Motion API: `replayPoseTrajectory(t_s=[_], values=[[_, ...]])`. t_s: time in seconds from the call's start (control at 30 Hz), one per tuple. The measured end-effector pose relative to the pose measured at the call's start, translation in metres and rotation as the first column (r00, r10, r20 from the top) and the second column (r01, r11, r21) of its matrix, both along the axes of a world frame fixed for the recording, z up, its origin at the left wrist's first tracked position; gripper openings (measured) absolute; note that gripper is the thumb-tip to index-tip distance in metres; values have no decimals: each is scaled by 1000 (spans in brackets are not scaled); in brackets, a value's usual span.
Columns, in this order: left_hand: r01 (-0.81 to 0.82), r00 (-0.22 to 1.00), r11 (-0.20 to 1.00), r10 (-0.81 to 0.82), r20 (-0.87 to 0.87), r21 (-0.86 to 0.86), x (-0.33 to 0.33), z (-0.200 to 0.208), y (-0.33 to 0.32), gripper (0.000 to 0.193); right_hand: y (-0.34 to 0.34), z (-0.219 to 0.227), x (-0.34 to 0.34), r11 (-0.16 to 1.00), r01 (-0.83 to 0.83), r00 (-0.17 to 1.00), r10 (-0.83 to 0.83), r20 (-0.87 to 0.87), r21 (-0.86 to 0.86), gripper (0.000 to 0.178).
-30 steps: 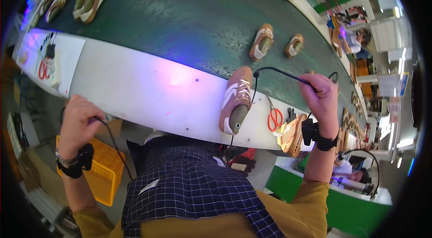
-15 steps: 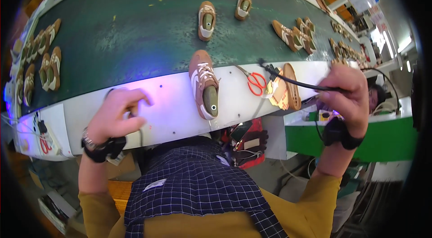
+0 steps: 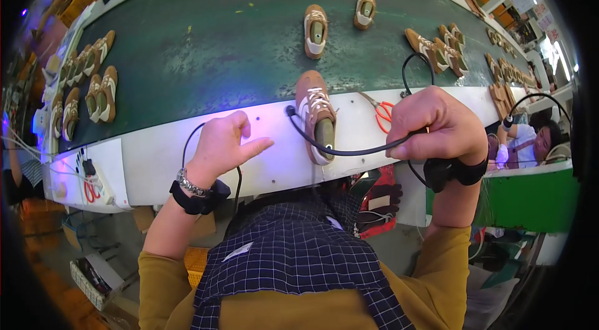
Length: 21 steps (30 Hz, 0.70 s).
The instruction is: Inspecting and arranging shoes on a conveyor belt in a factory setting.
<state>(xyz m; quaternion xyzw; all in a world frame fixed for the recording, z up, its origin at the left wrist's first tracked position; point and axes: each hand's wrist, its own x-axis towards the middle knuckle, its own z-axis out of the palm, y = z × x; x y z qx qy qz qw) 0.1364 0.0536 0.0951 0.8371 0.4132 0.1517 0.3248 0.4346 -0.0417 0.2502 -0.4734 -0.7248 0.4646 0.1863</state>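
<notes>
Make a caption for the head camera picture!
Black cable in right hand's grip, near a brown laced sneaker; left hand open.

Left hand (image 3: 221,143) at 9 o'clock of view centre, opened out; left thumb (image 3: 257,148) extended between 2 and 3 o'clock, fingers (image 3: 238,120) bent toward 1, gap between them. Left forearm (image 3: 168,230) enters from 7, angled to 1. Right hand (image 3: 440,124) near 3 o'clock, slightly higher, fingers curled into a closed grip; right thumb (image 3: 409,148) toward 9. Right forearm (image 3: 457,208) almost upright, just past 12; hand angled toward 10–11 from right wrist (image 3: 463,171). Hands well apart.
</notes>
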Motion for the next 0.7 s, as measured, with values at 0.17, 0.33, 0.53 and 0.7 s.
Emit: replayPoseTrajectory(t_s=[0.17, 0.33, 0.53, 0.7], values=[[160, 979, 987, -163, 126, 33, 26, -2, -14, 51, 27, -19, -7, 973, -190, 970, 166, -178, -132, 11], [78, 964, 994, -55, 260, -78, 48, -33, -19, 37, 35, -53, -16, 968, -155, 909, 61, -411, -198, 12], [6, 929, 997, 25, 369, -81, 43, -47, -18, 33, 1, -59, 17, 945, -87, 949, -17, -316, -314, 11], [69, 949, 993, -37, 315, -93, 57, -40, -22, 31, -28, -65, 25, 927, -52, 939, -81, -334, -371, 11]])
